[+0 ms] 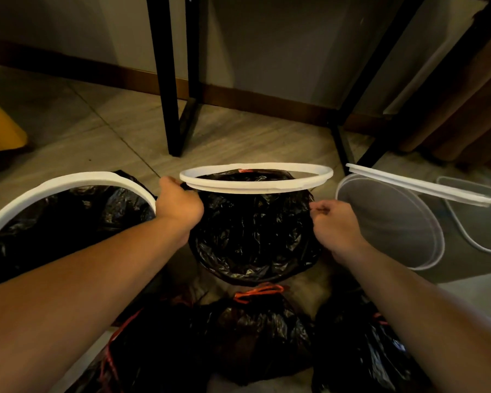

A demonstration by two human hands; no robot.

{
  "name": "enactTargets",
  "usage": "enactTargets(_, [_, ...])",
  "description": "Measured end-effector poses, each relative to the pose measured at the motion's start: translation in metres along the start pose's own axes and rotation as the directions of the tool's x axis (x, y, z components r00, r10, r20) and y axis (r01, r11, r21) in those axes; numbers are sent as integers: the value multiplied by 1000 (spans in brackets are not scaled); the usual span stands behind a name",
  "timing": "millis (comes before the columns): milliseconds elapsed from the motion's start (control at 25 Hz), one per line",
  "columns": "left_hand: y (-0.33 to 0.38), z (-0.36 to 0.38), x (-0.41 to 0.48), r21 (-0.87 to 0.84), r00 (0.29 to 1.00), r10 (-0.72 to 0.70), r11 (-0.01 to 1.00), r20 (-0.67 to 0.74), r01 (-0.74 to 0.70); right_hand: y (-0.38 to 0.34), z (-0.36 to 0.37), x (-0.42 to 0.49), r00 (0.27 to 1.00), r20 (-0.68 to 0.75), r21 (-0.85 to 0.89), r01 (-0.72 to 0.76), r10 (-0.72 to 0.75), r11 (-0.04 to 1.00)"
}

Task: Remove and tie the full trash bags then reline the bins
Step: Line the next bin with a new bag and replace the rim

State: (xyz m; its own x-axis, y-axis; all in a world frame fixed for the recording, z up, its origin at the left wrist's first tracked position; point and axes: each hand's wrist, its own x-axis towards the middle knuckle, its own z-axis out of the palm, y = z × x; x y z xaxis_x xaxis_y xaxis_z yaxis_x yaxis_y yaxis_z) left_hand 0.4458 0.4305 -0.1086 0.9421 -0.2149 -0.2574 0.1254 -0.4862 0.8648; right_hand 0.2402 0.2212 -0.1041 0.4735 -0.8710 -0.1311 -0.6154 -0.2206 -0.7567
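The middle bin (255, 262) is lined with a black bag (255, 231) draped over its rim. A white ring (255, 177) hovers just above it, and my left hand (179, 205) grips the ring's left edge. My right hand (335, 222) is at the bag's right edge, fingers curled and pinching the plastic. On the left stands another bin with a black liner (77, 211) and its white ring (68, 182) seated. At the right an unlined white bin (389, 222) has its ring (420, 182) lying tilted across the top. Tied black bags (255, 330) with red drawstrings lie on the floor near me.
Black metal table legs (167, 80) stand behind the bins, with a wooden baseboard (267, 103) along the wall. A yellow object (0, 131) sits at far left. A clear plastic container (476, 219) is at far right beside wooden panels.
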Motion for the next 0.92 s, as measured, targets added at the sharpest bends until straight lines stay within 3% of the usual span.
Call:
enactTargets(160, [2,-2,11,16,997,-3,1000,83,1,-5,10,-4,957,139,380,-290,256,878])
enactTargets(320, [-2,-2,21,-31,988,-45,998,145,50,-5,4,-6,913,236,421,-405,333,812])
enactTargets(520, [-5,4,27,-164,945,-148,966,290,202,-15,4,-5,920,274,438,-377,279,816])
enactTargets(600, [-2,4,32,-255,936,-159,935,315,245,-19,2,-5,945,184,404,-322,269,856])
enactTargets(680, [3,3,39,-261,975,-100,954,196,151,-22,-1,-5,979,5,304,-194,203,933])
enactTargets(760, [11,-2,40,-178,996,11,984,88,5,-26,-4,-6,997,-79,-15,-15,14,1000])
enactTargets(840, [17,-6,34,-135,992,96,987,78,-85,-30,0,-2,971,98,-331,240,-219,913])
enactTargets(920, [19,-8,27,-144,991,83,987,107,-67,-43,10,7,905,281,-377,411,-320,830])
